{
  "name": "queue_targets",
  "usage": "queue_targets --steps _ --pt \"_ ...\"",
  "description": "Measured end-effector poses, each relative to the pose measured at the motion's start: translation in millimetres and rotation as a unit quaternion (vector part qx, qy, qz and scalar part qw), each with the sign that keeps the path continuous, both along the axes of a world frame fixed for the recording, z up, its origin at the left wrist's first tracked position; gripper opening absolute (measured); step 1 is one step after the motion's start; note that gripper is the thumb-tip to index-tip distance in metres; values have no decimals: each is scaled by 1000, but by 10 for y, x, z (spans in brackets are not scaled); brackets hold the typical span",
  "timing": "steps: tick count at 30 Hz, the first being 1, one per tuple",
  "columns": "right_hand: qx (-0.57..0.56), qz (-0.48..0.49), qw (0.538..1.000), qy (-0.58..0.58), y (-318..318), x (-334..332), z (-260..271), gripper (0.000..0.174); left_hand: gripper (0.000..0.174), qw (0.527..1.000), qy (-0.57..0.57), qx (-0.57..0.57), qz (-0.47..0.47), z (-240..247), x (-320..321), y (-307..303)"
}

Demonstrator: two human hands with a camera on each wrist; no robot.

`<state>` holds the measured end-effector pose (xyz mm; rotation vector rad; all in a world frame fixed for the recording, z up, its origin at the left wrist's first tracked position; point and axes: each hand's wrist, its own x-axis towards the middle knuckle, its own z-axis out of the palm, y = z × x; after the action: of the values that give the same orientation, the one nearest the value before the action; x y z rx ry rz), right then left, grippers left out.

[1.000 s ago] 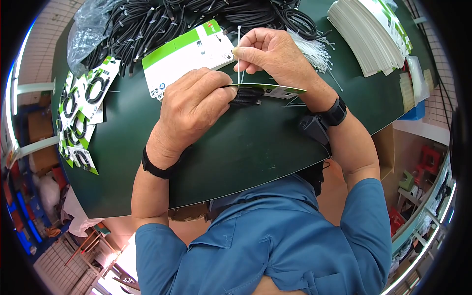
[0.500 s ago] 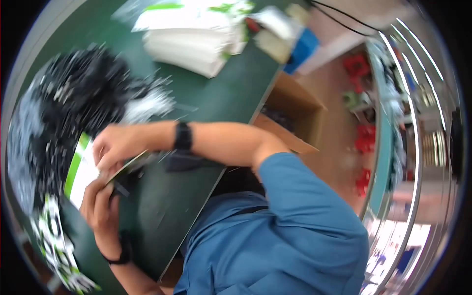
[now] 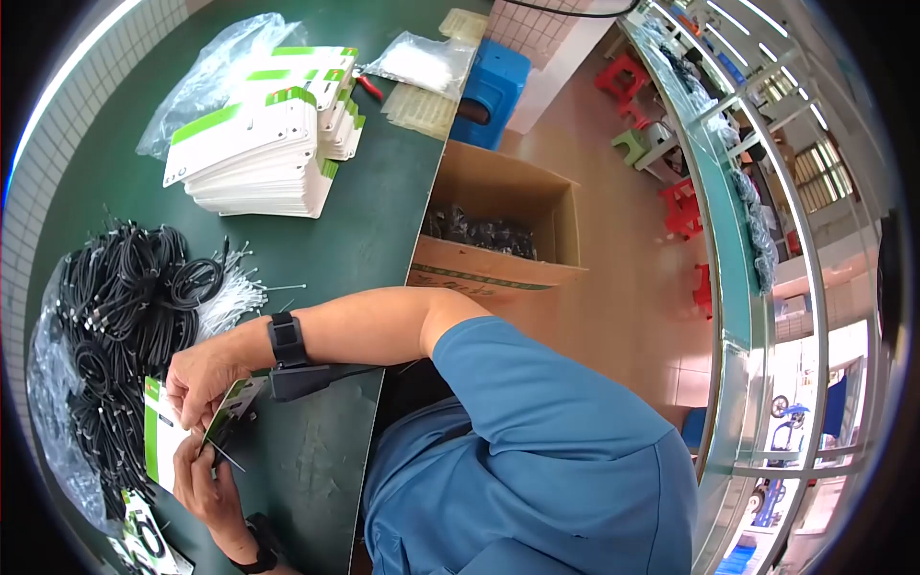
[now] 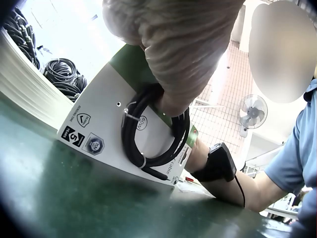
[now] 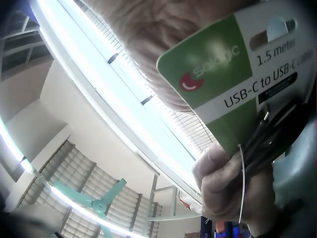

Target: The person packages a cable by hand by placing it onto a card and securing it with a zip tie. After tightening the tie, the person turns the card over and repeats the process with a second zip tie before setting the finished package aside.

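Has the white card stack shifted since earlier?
No, the card stack still sits inward from the blue stool at the table edge; only the view turned.

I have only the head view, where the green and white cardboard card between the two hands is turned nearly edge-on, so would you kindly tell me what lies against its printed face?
Observer: In the left wrist view, a black cable lies against the card in a round coil.
Operator: Thank you; which connectors does the print name?
Observer: The right wrist view shows it reading "USB-C to USB-C".
Operator: And is any tie end loose near the left hand?
Observer: Yes, there a thin white plastic tie hangs down across its fingers.
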<state>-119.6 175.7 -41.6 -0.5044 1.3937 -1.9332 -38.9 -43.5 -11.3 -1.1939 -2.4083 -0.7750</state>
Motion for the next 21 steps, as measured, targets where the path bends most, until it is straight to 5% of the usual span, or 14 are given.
queue_targets --steps 7,21 --pt "1 -15 998 -62 6 9 22 15 26 1000 5 5 -5 -2 -12 11" --pt "52 27 996 66 -103 -106 -162 22 35 1000 -12 -2 -1 -80 -41 -92"
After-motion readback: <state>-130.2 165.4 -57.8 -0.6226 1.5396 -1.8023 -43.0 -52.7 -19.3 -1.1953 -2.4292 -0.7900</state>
